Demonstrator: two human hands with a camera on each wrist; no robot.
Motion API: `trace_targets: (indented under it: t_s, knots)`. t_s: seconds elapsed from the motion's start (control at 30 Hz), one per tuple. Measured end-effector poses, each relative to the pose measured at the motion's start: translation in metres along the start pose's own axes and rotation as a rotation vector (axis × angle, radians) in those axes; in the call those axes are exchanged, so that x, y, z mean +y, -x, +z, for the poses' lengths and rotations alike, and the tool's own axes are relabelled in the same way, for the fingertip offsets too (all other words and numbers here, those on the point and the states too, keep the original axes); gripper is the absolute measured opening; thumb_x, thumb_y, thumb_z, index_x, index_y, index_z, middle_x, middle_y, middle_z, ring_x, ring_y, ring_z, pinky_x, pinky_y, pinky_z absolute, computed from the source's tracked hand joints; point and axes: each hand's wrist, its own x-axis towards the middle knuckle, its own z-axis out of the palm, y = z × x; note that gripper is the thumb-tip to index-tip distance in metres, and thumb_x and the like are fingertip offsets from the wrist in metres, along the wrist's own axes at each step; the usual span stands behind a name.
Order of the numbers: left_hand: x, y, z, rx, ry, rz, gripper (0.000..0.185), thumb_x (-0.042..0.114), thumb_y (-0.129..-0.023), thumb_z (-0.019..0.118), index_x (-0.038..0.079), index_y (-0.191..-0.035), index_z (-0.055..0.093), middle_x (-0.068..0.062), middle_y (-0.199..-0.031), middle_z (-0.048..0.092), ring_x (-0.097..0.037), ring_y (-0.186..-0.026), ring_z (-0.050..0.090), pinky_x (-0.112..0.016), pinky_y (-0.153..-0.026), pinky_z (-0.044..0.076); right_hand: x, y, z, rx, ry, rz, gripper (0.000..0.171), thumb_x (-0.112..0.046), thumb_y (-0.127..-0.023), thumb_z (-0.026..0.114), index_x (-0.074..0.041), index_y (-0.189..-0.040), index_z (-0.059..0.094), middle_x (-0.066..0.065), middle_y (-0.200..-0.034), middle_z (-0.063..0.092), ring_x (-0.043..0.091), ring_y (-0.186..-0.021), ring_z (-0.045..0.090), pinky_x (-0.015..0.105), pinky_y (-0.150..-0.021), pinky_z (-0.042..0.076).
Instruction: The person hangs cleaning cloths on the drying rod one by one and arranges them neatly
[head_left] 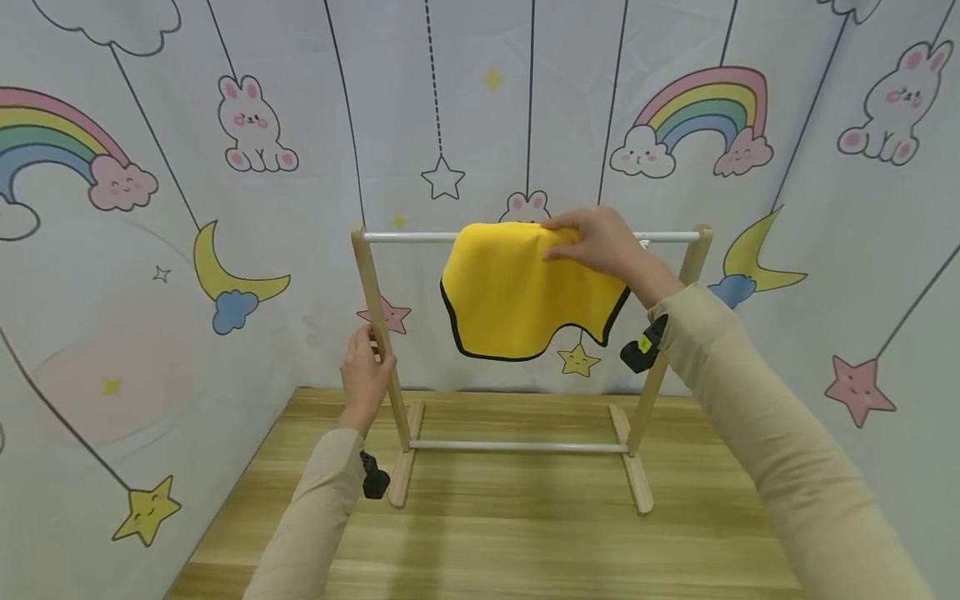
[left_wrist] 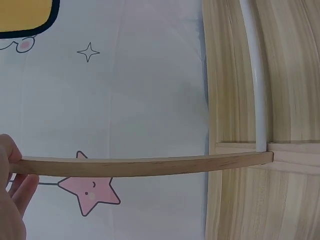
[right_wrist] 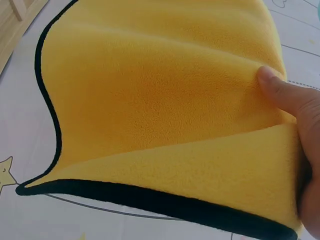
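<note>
A yellow plush cloth [head_left: 495, 292] with black edging drapes over the white top rail [head_left: 408, 237] of a small wooden rack. My right hand [head_left: 600, 242] pinches the cloth at its upper edge, right of its middle, thumb on the near side. In the right wrist view the thumb [right_wrist: 282, 90] presses into the yellow cloth [right_wrist: 160, 95], and a fold runs out from the hand. On the other side, my left hand [head_left: 365, 371] holds the rack's left post [head_left: 375, 292]. The left wrist view shows fingers around the upper end of that wooden post [left_wrist: 140, 167].
The rack's right post [head_left: 651, 400] stands behind my right forearm. A white lower bar [head_left: 517, 447] joins the two wooden feet on the wood-grain tabletop [head_left: 510, 533]. A printed backdrop [head_left: 315, 100] with rabbits, rainbows and stars hangs close behind and along both sides.
</note>
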Motion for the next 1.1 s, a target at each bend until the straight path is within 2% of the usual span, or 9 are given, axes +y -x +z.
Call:
trace_targets:
  t_s: [0.13,0.33,0.4,0.47,0.53,0.63,0.7,0.8,1.1]
  knots:
    - [0.002,0.000,-0.001,0.013,0.017,-0.020,0.035,-0.001,-0.079,0.061,-0.003,-0.112,0.050,-0.018,-0.098,0.056,-0.029,-0.082,0.060,-0.041,-0.065,0.052,0.001,0.001,0.000,0.001,-0.035,0.025,0.045,-0.029,-0.079,0.069,-0.010,-0.119,0.061,0.008,-0.113,0.063,0.021,-0.088,0.052,0.033,-0.076,0.044]
    - [0.017,-0.001,0.000,0.264,-0.015,-0.022,0.019,0.010,-0.077,0.066,0.000,-0.092,0.058,-0.013,-0.080,0.060,-0.027,-0.073,0.058,-0.040,-0.062,0.045,0.001,0.001,0.000,0.023,-0.091,0.038,0.039,-0.023,-0.081,0.069,-0.008,-0.116,0.063,0.009,-0.111,0.062,0.022,-0.087,0.052,0.033,-0.074,0.045]
    - [0.029,-0.003,0.002,0.284,0.036,0.013,0.018,0.011,-0.078,0.066,0.000,-0.091,0.059,-0.014,-0.080,0.061,-0.027,-0.073,0.059,-0.040,-0.063,0.047,0.002,0.000,0.001,0.052,-0.083,0.011,0.037,-0.021,-0.080,0.069,-0.006,-0.114,0.064,0.008,-0.110,0.058,0.022,-0.091,0.049,0.033,-0.075,0.044]
    - [0.043,-0.003,0.005,0.208,0.131,0.045,0.021,0.015,-0.082,0.063,0.000,-0.097,0.059,-0.014,-0.085,0.063,-0.026,-0.078,0.060,-0.038,-0.065,0.051,0.002,0.001,0.001,0.076,-0.072,-0.010,0.037,-0.019,-0.079,0.070,-0.004,-0.112,0.064,0.008,-0.106,0.053,0.023,-0.093,0.045,0.032,-0.076,0.043]
    - [0.059,-0.001,0.008,0.059,0.260,0.053,0.028,0.017,-0.086,0.059,0.001,-0.109,0.057,-0.014,-0.095,0.064,-0.025,-0.085,0.060,-0.039,-0.069,0.053,0.002,0.002,0.001,0.085,-0.061,-0.013,0.038,-0.019,-0.079,0.070,-0.003,-0.113,0.064,0.009,-0.102,0.049,0.024,-0.093,0.043,0.033,-0.074,0.042]
    - [0.081,0.004,0.012,-0.164,0.408,0.013,0.040,0.023,-0.089,0.057,0.004,-0.124,0.050,-0.013,-0.108,0.062,-0.023,-0.096,0.059,-0.038,-0.075,0.053,0.002,0.003,0.000,0.089,-0.042,-0.007,0.041,-0.022,-0.080,0.070,-0.004,-0.116,0.062,0.010,-0.103,0.053,0.025,-0.092,0.045,0.034,-0.074,0.043]
    - [0.093,0.007,0.016,-0.240,0.452,-0.006,0.043,0.022,-0.088,0.059,0.004,-0.126,0.049,-0.013,-0.109,0.061,-0.022,-0.098,0.059,-0.037,-0.079,0.052,0.003,0.005,0.000,0.099,-0.020,0.000,0.043,-0.024,-0.081,0.069,-0.005,-0.119,0.060,0.011,-0.108,0.058,0.025,-0.093,0.049,0.036,-0.077,0.044]
    - [0.106,0.009,0.021,-0.233,0.449,0.004,0.037,0.019,-0.084,0.065,0.004,-0.117,0.054,-0.011,-0.101,0.063,-0.021,-0.094,0.060,-0.033,-0.077,0.053,0.005,0.008,0.000,0.145,-0.005,-0.003,0.042,-0.026,-0.083,0.066,-0.006,-0.119,0.060,0.011,-0.111,0.061,0.024,-0.094,0.053,0.036,-0.082,0.045]
    - [0.126,0.000,0.014,-0.047,0.483,0.125,0.020,0.012,-0.084,0.064,-0.003,-0.097,0.060,-0.014,-0.081,0.064,-0.023,-0.076,0.063,-0.029,-0.061,0.055,0.005,0.007,-0.006,0.230,0.002,-0.055,0.025,-0.019,-0.083,0.066,-0.004,-0.102,0.069,0.010,-0.097,0.067,0.021,-0.081,0.058,0.032,-0.073,0.050]
